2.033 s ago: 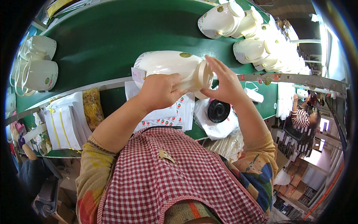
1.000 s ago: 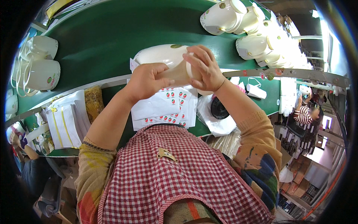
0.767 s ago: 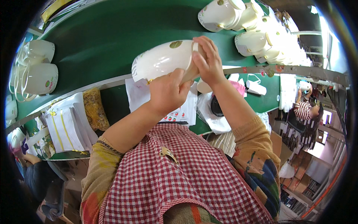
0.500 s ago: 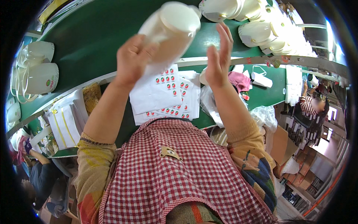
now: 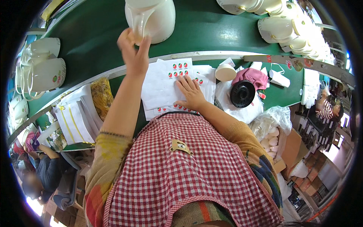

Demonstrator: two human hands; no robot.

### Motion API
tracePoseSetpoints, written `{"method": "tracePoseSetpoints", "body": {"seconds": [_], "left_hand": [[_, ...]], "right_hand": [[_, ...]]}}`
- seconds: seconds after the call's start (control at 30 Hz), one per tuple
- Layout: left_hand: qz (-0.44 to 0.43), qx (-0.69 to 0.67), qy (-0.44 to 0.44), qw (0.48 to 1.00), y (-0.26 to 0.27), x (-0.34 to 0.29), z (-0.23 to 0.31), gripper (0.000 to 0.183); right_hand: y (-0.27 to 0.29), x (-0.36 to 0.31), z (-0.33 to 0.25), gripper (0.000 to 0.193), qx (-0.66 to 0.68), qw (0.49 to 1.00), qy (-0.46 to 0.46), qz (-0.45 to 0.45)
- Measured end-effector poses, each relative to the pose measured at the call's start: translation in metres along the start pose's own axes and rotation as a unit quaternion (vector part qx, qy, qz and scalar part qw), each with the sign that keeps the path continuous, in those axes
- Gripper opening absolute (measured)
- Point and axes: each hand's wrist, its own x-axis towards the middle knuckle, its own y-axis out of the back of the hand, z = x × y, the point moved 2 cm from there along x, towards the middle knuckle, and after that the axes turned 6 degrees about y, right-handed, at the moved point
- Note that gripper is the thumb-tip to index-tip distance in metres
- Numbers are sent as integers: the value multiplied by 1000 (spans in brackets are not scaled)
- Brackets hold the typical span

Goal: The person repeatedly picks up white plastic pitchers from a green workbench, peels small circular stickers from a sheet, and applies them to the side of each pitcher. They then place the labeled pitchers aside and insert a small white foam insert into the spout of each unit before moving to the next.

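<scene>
A cream-white pitcher stands on the green belt at the top, its handle toward me and its upper part cut off by the frame edge. My left hand is at the handle's lower end, thumb and fingers apart on either side of it, the fingers slightly blurred. Lying flat with its fingers spread, my right hand rests on the white sheets of red-and-green stickers in front of my apron.
Several similar pitchers stand at the right and left of the belt. A black round lid, a cream round piece and a pink cloth lie right of the sheets. A metal rail borders the belt.
The pitcher has moved from my raised left hand, tilted over the sheets, to the belt farther away. My right hand has come down onto the sticker sheets, uncovering the black lid.
</scene>
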Motion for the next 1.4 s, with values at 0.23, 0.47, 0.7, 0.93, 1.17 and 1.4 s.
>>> {"method": "tracePoseSetpoints", "body": {"seconds": [0.23, 0.47, 0.7, 0.93, 1.17, 1.4], "left_hand": [[-138, 227, 319, 910, 62, -144, -93, 77], [-147, 289, 141, 935, 55, -129, -53, 46], [-250, -33, 377, 891, 37, -138, -24, 47], [-231, -259, 562, 751, 18, -126, -63, 56], [-270, -366, 601, 657, 16, -132, -108, 60], [-320, -394, 598, 620, 19, -135, -100, 58]], "right_hand": [[-8, 0, -1, 90, -16, 1000, -4, 10], [-4, 0, 4, 87, 11, 1000, -6, 10], [-1, -1, 6, 81, 58, 998, -9, 32], [6, 1, 7, 76, 75, 996, -10, 45], [10, 23, 10, 42, 179, 959, -39, 215], [27, 42, 7, 25, 369, 898, -165, 171]]}}
